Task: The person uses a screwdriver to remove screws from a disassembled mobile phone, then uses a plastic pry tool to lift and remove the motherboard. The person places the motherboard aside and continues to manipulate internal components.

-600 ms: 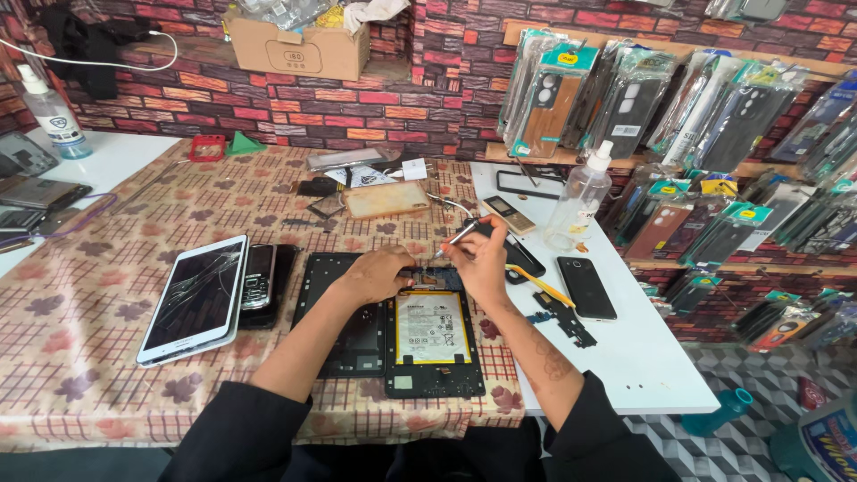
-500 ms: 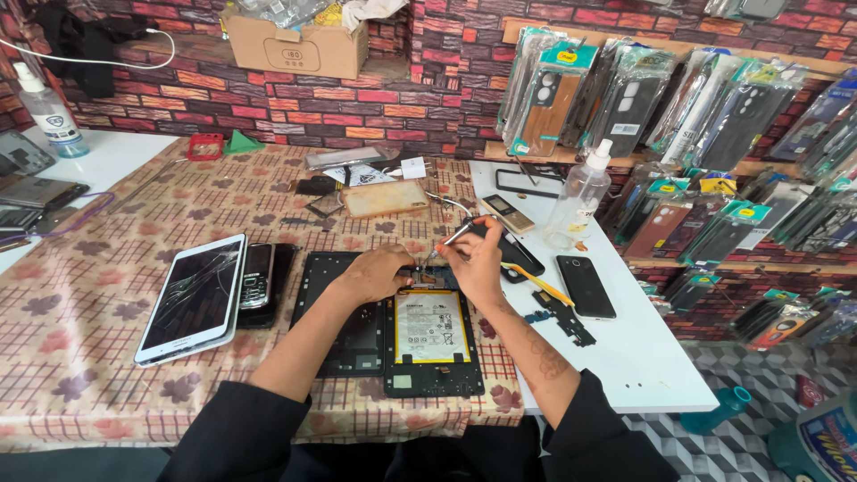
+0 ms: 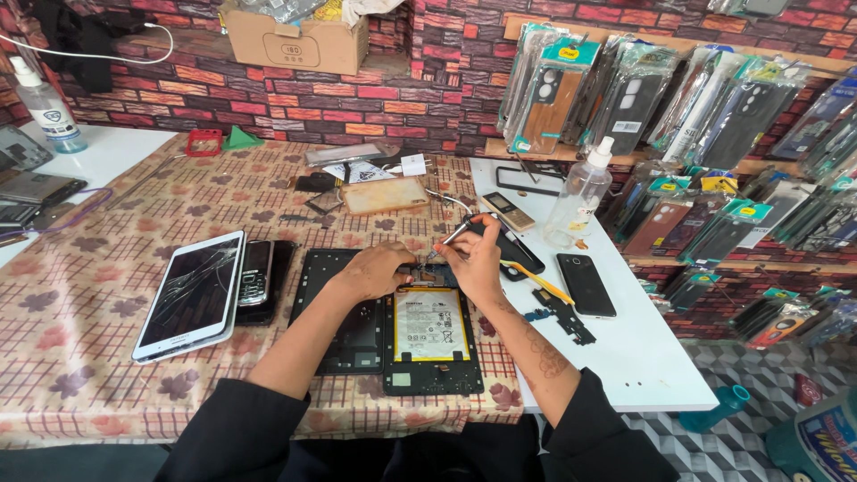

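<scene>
The opened tablet point(image 3: 420, 330), its yellow-edged battery point(image 3: 431, 324) exposed, lies near the front edge of the checked cloth on the surface point(image 3: 80, 348), just left of where the white part of the surface begins. The left hand point(image 3: 379, 270) lies on the tablet's upper edge, its grip curled loosely with nothing visibly held, and the right hand point(image 3: 473, 259) beside it has its grip pinched around a thin metal screwdriver point(image 3: 449, 239) tipped down at that same edge. A white tablet with a cracked screen point(image 3: 192, 295) and a dark keypad phone point(image 3: 255, 273) lie to the left, and a black smartphone point(image 3: 586, 284) to the right.

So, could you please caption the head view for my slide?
Left hand steadies an opened tablet while right hand works a screwdriver.
</scene>
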